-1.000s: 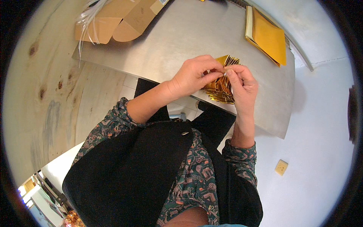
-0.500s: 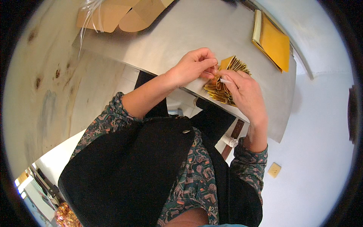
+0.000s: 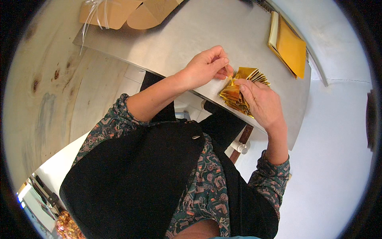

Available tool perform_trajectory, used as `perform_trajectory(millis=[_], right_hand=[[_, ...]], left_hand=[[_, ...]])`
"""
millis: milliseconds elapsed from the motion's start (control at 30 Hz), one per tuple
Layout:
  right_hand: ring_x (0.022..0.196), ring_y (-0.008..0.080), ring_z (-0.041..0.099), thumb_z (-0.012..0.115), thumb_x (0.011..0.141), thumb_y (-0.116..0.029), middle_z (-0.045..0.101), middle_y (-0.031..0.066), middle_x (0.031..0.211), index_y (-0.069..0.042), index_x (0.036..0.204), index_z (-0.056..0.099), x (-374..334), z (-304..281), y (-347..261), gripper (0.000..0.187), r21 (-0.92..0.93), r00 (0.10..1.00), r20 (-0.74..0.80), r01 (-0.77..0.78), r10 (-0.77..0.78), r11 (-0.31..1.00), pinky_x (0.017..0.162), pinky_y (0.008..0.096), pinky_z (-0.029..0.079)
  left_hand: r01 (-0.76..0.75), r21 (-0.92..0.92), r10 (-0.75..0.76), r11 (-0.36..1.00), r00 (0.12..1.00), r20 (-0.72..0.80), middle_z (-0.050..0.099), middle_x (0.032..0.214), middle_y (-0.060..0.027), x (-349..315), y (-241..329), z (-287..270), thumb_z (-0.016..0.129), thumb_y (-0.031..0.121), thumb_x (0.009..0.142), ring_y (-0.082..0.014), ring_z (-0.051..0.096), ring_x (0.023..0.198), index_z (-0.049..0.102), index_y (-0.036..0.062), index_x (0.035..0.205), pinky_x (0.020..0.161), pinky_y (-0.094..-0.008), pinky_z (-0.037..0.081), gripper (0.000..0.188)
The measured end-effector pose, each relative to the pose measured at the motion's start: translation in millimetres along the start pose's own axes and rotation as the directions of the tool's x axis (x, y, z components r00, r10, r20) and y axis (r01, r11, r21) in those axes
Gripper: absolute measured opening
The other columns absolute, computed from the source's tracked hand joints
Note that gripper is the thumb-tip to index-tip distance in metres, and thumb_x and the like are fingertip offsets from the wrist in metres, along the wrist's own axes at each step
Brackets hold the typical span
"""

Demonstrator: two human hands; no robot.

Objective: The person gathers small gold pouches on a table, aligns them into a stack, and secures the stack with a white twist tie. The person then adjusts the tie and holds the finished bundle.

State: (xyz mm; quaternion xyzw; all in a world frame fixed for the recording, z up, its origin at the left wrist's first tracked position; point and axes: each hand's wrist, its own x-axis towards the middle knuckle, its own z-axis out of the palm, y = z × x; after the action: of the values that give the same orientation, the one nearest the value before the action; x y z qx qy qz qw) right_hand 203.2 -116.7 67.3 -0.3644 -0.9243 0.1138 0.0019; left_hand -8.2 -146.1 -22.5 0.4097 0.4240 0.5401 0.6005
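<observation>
A bundle of shiny gold foil paper (image 3: 234, 100), folded in many pleats, sits at the table's near edge. My right hand (image 3: 264, 102) lies over its right side, thumb and fingers closed on the folds. Up and to the left of the bundle, my left hand (image 3: 210, 67) is closed in a pinch. A thin pale strip (image 3: 228, 77) shows at its fingertips, by the middle of the bundle. The right hand hides part of the pleats, and where the strip's far end goes is not clear.
On the grey table (image 3: 179, 44), a stack of gold sheets (image 3: 289, 47) lies at the far right against the wall. Brown cardboard (image 3: 153, 14) and a bunch of clear strips (image 3: 95, 14) are at the far left. Pale wooden boarding (image 3: 59, 91) stands to the left.
My right hand has shifted slightly right and down with the gold bundle. The left hand stays pinched close by. A white strip end that showed by the right thumb is now out of sight.
</observation>
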Motion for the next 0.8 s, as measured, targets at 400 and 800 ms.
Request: perform_trajectory(millis=[400,800], right_hand=[[0.08,0.0348,0.061,0.045,0.104,-0.034,0.063,0.0163,0.083,-0.01,0.112,0.066,2.2,6.0,6.0,0.033,0.121,0.999,-0.03,0.035,-0.032,0.992,0.074,0.0442,0.05],[0.071,0.0171,0.049,0.03,0.109,-0.041,0.052,0.0039,0.073,-0.002,0.096,0.063,-5.0,24.0,25.0,0.053,0.799,0.986,-0.017,-0.086,0.165,0.595,0.07,0.0331,0.043]], left_hand=[[-0.312,0.053,0.316,0.948,0.946,-0.076,0.065,0.089,-0.0056,-6.3,5.2,-1.9,0.045,0.019,0.106,-0.0162,0.067,0.093,0.051,0.0052,0.098,0.084,-0.0296,0.055,0.017],[-0.189,0.016,0.183,0.982,0.965,0.188,0.058,0.077,-0.0002,10.0,14.7,32.1,0.042,0.024,0.108,-0.0071,0.054,0.064,0.049,0.0092,0.102,0.061,-0.0222,0.045,0.017]])
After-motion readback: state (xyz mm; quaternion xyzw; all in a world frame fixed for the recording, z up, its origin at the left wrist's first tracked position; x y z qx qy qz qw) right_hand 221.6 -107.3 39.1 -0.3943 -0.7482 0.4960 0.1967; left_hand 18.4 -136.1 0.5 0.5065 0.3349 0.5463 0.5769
